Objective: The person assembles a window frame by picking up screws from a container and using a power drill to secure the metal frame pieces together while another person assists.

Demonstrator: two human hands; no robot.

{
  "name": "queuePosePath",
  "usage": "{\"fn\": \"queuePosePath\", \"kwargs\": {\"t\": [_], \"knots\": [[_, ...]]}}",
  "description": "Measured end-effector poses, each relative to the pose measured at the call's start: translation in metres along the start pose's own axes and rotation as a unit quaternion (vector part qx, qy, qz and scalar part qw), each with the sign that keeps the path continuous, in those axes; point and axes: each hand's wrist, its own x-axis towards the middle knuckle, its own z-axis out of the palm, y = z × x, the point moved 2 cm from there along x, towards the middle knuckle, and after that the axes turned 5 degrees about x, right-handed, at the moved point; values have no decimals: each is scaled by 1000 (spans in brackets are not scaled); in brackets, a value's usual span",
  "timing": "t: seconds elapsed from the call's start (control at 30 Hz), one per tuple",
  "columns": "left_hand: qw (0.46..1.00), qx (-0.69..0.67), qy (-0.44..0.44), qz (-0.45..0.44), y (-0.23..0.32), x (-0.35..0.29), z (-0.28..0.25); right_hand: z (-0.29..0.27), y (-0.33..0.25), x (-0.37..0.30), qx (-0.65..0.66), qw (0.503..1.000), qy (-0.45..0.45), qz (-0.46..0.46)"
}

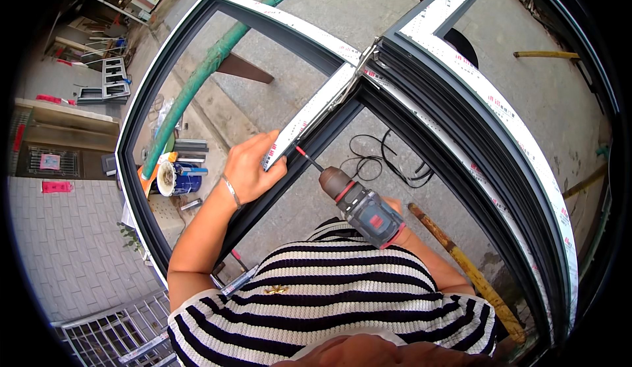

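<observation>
Head view. The left hand (pixel 253 168), wearing a silver bracelet (pixel 231 192), is gripping a straight bar covered in white printed film (pixel 320 102); its thumb and curled fingers are pinching the bar near its lower end. The bar is running along a large dark-grey metal frame (pixel 337 118), which is spreading across the space before the person. The right hand (pixel 394 205) is holding up a grey-and-black power drill with red trim (pixel 370 217) in front of the striped black-and-white knitted top (pixel 336 268). The drill body is hiding most of this hand — whether its fingers are spread or pressed together, one cannot tell. The drill is pointing up and to the left, and its slender red-ended bit (pixel 311 159) is reaching over the frame just beside the left hand; whether the tip is touching the metal, one cannot tell.

Surroundings: a green rounded pole (pixel 217 57) is passing behind the frame at the left, and a blue bucket with a pale mouth (pixel 188 181) is standing near its lower end. Loose black cable (pixel 388 163) is lying on the grey concrete floor (pixel 368 136) — beyond the drill — while a worn yellow pole (pixel 461 258) is slanting past the right forearm.
</observation>
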Motion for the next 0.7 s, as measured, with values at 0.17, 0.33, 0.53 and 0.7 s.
{"fn": "queuePosePath", "kwargs": {"t": [0.17,0.33,0.53,0.7], "knots": [[1000,9,10,8,0,0,0,-1,-6,1,-37,999,19,-13],[1000,19,6,-7,4,-1,-3,-3,-1,-3,-51,997,38,-45],[999,23,23,8,3,-3,-1,-1,5,-6,-52,998,37,-18],[1000,15,13,17,3,-4,0,0,0,-9,-65,997,44,5]]}}
